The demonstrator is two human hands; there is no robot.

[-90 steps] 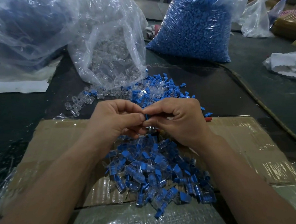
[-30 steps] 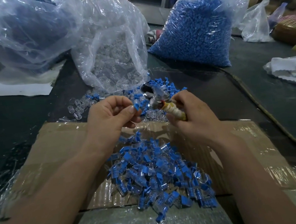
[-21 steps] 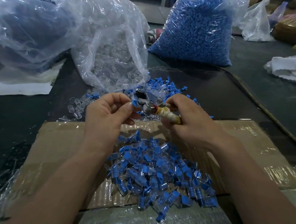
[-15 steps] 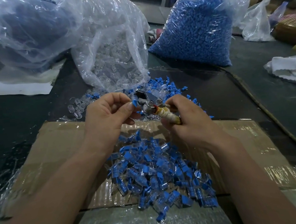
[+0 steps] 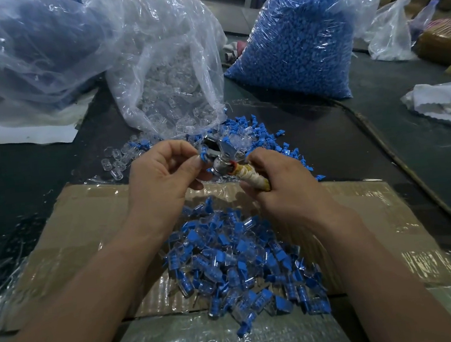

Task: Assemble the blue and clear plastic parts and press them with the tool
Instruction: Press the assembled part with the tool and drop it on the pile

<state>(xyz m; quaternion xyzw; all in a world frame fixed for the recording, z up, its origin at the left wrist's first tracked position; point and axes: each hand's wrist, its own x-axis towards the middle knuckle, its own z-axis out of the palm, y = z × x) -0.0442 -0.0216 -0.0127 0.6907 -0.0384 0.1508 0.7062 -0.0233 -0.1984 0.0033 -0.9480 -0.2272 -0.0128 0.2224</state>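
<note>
While the left hand [image 5: 161,177] grip pinches a blue part [image 5: 203,156] at the metal head of the tool [image 5: 219,162], the right hand [image 5: 283,186] grip is clamped round its wrapped handle, both above the far edge of the cardboard [image 5: 86,225]. Assembled pieces [image 5: 241,265] lie heaped on the cardboard; the clear-parts bag [image 5: 170,66] and the blue-parts bag [image 5: 297,45] stand beyond on the surface [image 5: 26,176].

Tool [image 5: 225,162], metal head and tape-wrapped handle, gripped in right hand [image 5: 284,190], head angled up-left, small blue part [image 5: 203,155] pinched in left hand [image 5: 162,182] at tool head, assembled blue-and-clear parts [image 5: 244,265] heaped on cardboard [image 5: 91,219] below, loose parts [image 5: 254,133] scattered beyond.
</note>
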